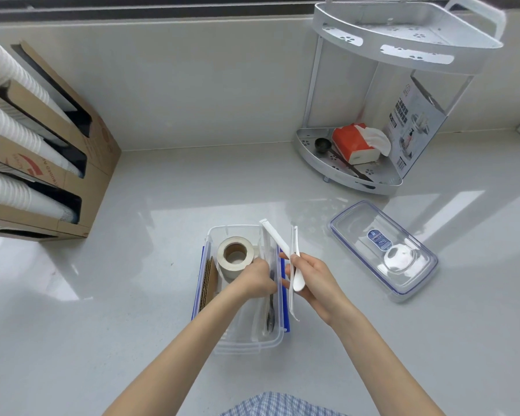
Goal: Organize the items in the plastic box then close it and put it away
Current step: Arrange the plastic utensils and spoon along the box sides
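Clear plastic box (278,340) with blue side latches; clear lid (383,250) with blue seal line and blue label. Beige tape roll (235,255); brown corrugated cardboard (208,283); white plastic utensils (278,239). Pale grey counter (132,295). White corner rack (403,34) with flower-shaped cut-outs; orange-and-white tissue pack (353,142). Blue-and-white checked garment (279,405).

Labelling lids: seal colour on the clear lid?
Blue seal on the clear plastic lid, head view.

Bright, even daylight fills the scene, leaving pale glare patches on the glossy white countertop (373,340). Shadows are soft. Wide-angle distortion bends the edges, with slight blur.
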Available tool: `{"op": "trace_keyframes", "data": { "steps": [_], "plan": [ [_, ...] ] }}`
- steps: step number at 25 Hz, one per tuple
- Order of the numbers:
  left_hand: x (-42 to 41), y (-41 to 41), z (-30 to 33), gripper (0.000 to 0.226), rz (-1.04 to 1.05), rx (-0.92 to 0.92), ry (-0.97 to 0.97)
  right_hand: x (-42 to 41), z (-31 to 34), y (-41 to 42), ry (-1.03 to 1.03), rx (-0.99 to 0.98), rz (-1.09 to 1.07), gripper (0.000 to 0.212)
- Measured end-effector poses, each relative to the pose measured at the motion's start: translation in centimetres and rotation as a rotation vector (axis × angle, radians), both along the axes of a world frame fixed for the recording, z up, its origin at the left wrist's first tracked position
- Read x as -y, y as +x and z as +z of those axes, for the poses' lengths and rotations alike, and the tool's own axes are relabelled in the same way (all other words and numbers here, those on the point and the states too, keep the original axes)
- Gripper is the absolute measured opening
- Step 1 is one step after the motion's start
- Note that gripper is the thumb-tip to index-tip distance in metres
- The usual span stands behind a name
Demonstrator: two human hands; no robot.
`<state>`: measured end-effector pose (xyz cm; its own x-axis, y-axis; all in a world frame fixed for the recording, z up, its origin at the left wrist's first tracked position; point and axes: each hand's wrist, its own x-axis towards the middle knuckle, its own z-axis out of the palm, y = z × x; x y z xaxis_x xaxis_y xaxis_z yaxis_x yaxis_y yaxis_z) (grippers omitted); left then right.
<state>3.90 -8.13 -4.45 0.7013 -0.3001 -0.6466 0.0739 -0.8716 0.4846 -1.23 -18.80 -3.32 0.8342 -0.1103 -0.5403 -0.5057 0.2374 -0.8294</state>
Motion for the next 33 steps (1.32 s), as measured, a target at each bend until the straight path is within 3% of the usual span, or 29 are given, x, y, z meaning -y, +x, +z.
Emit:
{"op": "trace_keyframes", "data": {
  "steps": [3, 5, 11, 17, 23, 25, 28, 33],
  "plan": [
    [-0.1, 0.1, 0.2, 0.011, 0.063, -0.111, -0.127, 0.1, -0.2, -0.1, -0.006, -0.01, -0.007, 0.027],
    [-0.3, 0.0, 0.4, 0.02, 0.141, -0.183, -0.243, 0.1, -0.3, -0.1, -0.008, -0.007, -0.005, 0.028],
    [-1.2, -0.2, 0.7, 0.022, 0.321, -0.171, -0.515, 0.1, 0.0, -0.2, -0.017, 0.008, 0.017, 0.026],
    [-3.7, -0.7, 1.4, 0.028, 0.613, -0.287, -0.859, -0.2, 0.5, -0.1, -0.129, 0.048, -0.01, 0.024],
    [-5.3, -1.3, 1.7, 0.024, 0.755, -0.407, -1.175, -1.2, 1.9, -0.4, -0.068, 0.115, 0.06, 0.023],
    [-5.5, -1.3, 2.0, 0.02, 0.751, -0.361, -1.202, -1.9, 2.0, -0.4, -0.103, 0.14, 0.13, 0.025],
    [-5.3, -1.5, 2.4, 0.012, 0.629, -0.192, -1.077, -3.2, 1.9, -0.5, -0.183, 0.17, 0.209, 0.028],
    [-5.4, -1.9, 2.2, 0.023, 0.599, -0.091, -1.068, -5.0, 2.5, -1.0, -0.341, 0.27, 0.339, 0.035]
  ]
}}
